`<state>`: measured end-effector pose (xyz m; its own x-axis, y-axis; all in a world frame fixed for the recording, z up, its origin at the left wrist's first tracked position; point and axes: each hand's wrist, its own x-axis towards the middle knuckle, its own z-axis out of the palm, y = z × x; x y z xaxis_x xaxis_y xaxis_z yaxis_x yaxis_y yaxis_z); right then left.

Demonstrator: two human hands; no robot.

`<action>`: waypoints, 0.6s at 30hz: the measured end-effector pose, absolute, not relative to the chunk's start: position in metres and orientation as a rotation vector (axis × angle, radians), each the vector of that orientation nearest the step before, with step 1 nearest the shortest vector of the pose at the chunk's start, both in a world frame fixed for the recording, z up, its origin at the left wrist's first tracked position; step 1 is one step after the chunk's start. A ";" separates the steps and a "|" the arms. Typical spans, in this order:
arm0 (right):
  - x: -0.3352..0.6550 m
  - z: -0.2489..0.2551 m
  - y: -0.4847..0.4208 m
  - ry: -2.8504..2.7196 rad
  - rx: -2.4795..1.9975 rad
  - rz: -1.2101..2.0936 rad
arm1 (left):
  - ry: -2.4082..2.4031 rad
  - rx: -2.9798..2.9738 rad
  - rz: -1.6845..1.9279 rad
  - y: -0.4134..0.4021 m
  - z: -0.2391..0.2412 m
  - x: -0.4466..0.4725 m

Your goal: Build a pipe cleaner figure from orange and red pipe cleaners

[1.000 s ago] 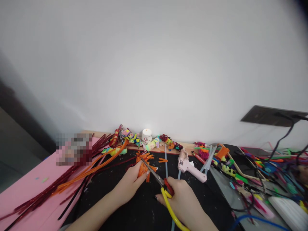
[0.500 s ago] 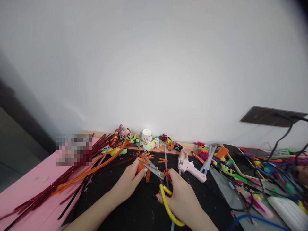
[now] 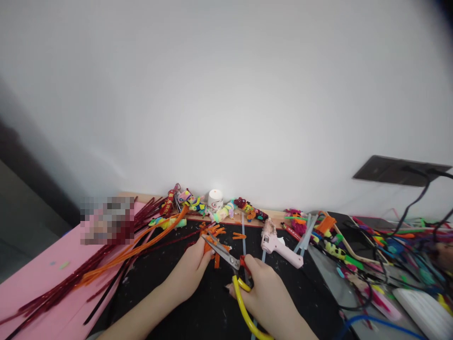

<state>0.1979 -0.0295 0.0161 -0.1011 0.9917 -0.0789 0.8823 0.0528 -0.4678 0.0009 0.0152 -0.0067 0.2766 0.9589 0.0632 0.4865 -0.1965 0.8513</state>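
My left hand (image 3: 189, 271) is closed on a small bundle of orange pipe-cleaner pieces (image 3: 209, 246) just above the black mat (image 3: 198, 307). My right hand (image 3: 267, 295) grips scissors (image 3: 226, 257) with yellow and red handles. The metal blades point up and left and meet the orange pieces at my left fingertips. More short orange pieces (image 3: 216, 230) lie on the mat just beyond.
A pink glue gun (image 3: 279, 248) lies right of the scissors, with clear glue sticks (image 3: 243, 233) beside it. Long red and orange pipe cleaners (image 3: 106, 262) spread over a pink sheet (image 3: 42, 283) at left. Colourful craft figures (image 3: 226, 208) line the wall. Cables and scraps (image 3: 382, 255) crowd the right.
The scissors opened half a second ago and have now closed again on the orange pieces. My right hand shifted slightly left; my left hand stayed in place.
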 end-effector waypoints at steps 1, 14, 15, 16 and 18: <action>0.198 0.015 -0.029 -2.067 -1.904 0.593 | 1.314 1.809 0.806 0.015 -0.007 0.001; 0.198 0.006 -0.026 -1.926 -1.839 0.609 | 1.330 1.814 0.797 0.015 -0.001 -0.002; 0.199 0.007 -0.026 -1.911 -1.828 0.615 | 1.317 1.809 0.815 0.015 0.000 -0.002; 0.200 0.008 -0.027 -1.904 -1.827 0.603 | 1.298 1.804 0.837 0.014 0.001 -0.002; 0.201 0.011 -0.028 -1.915 -1.846 0.540 | 1.254 1.795 0.891 0.013 0.002 -0.002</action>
